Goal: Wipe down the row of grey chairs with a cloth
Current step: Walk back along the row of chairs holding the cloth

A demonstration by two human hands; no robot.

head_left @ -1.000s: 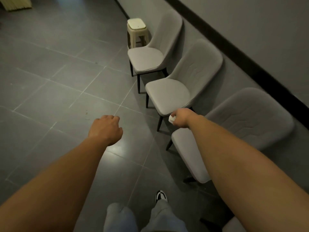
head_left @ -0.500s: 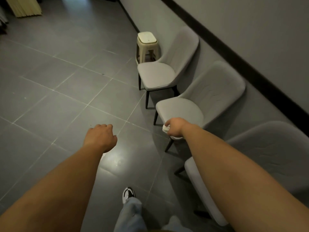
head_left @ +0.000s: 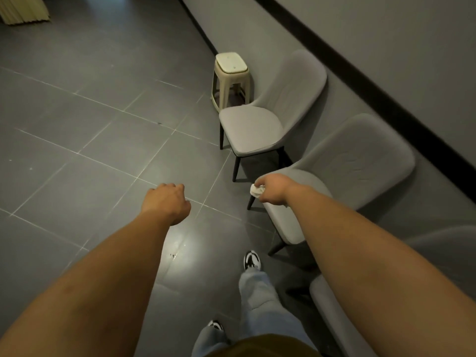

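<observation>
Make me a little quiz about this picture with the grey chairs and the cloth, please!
1. Which hand holds the white cloth?
2. True or false: the cream stool stands at the far end of the row, past the far grey chair.
3. What is the left hand holding: A) a spray bottle, B) nothing that can be seen, C) a second cloth?

Key
1. The right hand, which hangs over the front edge of the middle grey chair.
2. True.
3. B. Its fingers are curled, over the tiled floor.
</observation>
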